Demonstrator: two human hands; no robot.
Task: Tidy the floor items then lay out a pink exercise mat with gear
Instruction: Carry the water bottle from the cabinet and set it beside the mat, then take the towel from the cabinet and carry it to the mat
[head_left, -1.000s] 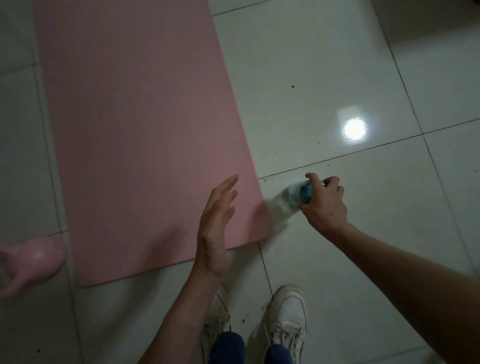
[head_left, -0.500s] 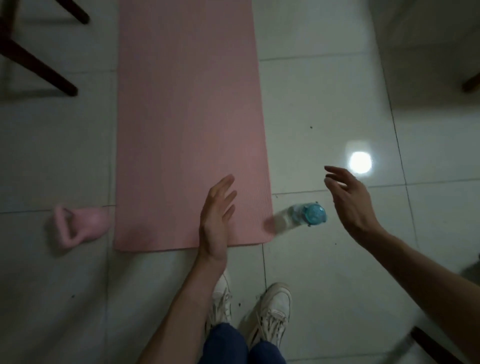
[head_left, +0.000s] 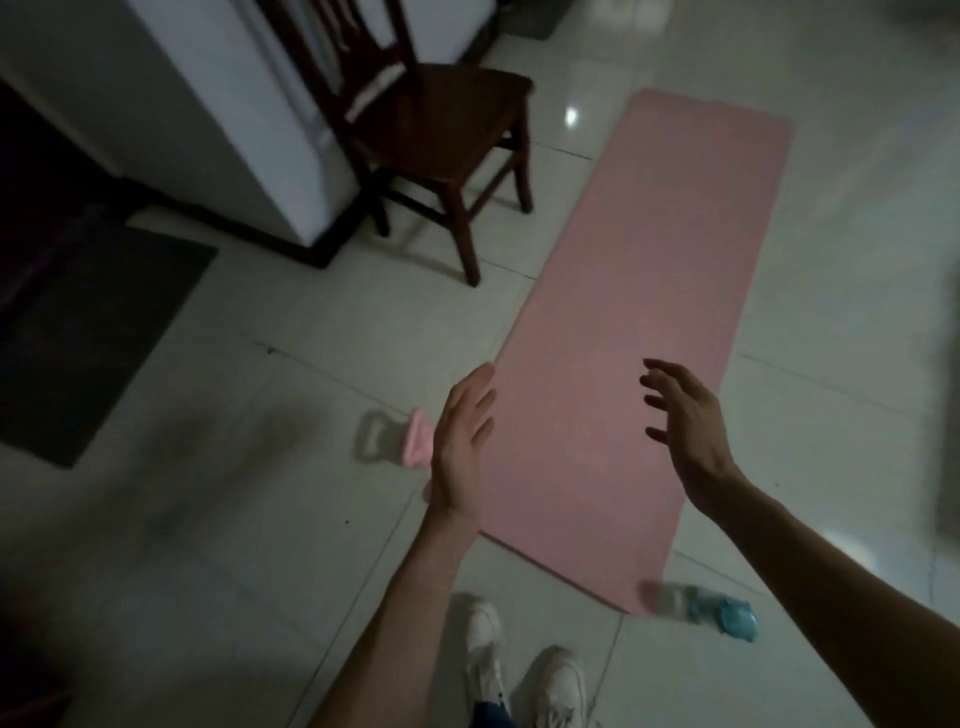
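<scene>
A pink exercise mat (head_left: 649, 291) lies unrolled flat on the tiled floor, running away from me to the upper right. A clear water bottle with a blue cap (head_left: 711, 613) stands on the tiles at the mat's near right corner. A pink kettlebell (head_left: 410, 441) sits on the floor just left of the mat, partly hidden behind my left hand (head_left: 460, 447). That hand is flat and open over the mat's left edge. My right hand (head_left: 685, 421) hovers above the mat with fingers spread, holding nothing.
A dark wooden chair (head_left: 436, 130) stands left of the mat's far half, beside a white cabinet (head_left: 208, 104). A dark doormat (head_left: 88, 338) lies at the left. My white shoes (head_left: 524, 675) are on the tiles at the mat's near end.
My right hand let go of the bottle, which now stands by the mat's corner, and rose over the mat. The view lifted and swung left, bringing the chair and cabinet into sight.
</scene>
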